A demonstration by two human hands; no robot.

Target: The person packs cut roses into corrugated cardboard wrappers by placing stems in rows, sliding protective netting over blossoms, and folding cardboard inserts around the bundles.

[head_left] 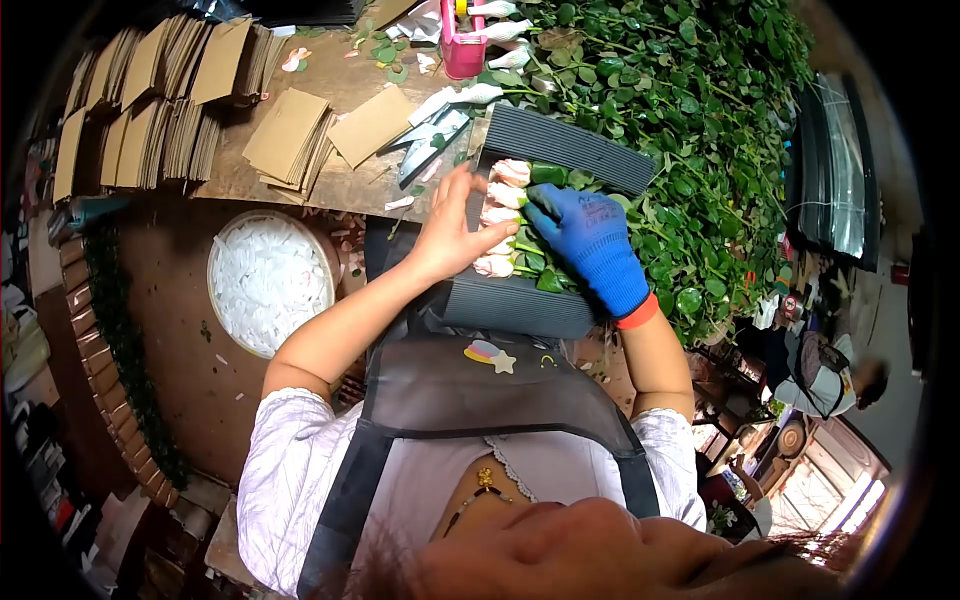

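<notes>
Lg. heap of green leafy rose stems (pixel 690 150) is covering R side of brown wooden bench (pixel 350 75). Dk. apron (pixel 470 400) is showing 1 star print. Blk. corrugated sheet (pixel 570 150), 2 ribbed flaps showing, is lying under approx. 5 pale-pink rose heads (pixel 503 195). 1 round tub (pixel 211 275) is holding white pcs. R hand (pixel 585 225), in blue knit glove w/ orange cuff, is curling its fingers at stems beside the heads; can't tell if clamped. Glove print: too small to read. Bare L hand (pixel 450 225) is touching the heads, thumb apart from fingers.
</notes>
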